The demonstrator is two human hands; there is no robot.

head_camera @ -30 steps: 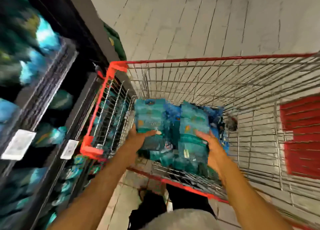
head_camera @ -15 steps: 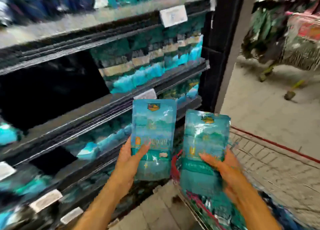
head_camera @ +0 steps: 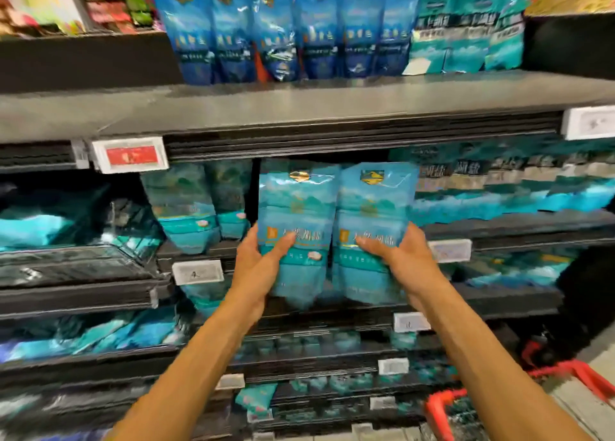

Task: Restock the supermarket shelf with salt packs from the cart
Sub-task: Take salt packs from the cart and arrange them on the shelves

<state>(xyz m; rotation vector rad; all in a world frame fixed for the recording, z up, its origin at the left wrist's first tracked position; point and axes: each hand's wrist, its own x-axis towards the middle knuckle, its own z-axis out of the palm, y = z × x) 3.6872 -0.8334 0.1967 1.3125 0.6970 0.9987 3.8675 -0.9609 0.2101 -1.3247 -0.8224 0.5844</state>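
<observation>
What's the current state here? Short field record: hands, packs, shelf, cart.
left hand: left hand has a grip on the left salt pack, thumb across its front
right hand: right hand holds the right salt pack the same way
packs: upright, side by side, raised in front of the middle shelf
shelf: teal packs already standing left of the held pair; blue packs on the tier above
cart: red cart corner at lower right

Teal salt packs point(head_camera: 296, 231) with gold emblems and orange labels are held in the hands. Deep blue packs point(head_camera: 286, 31) are seen above; a red cart rim point(head_camera: 442, 404) lower right.
</observation>
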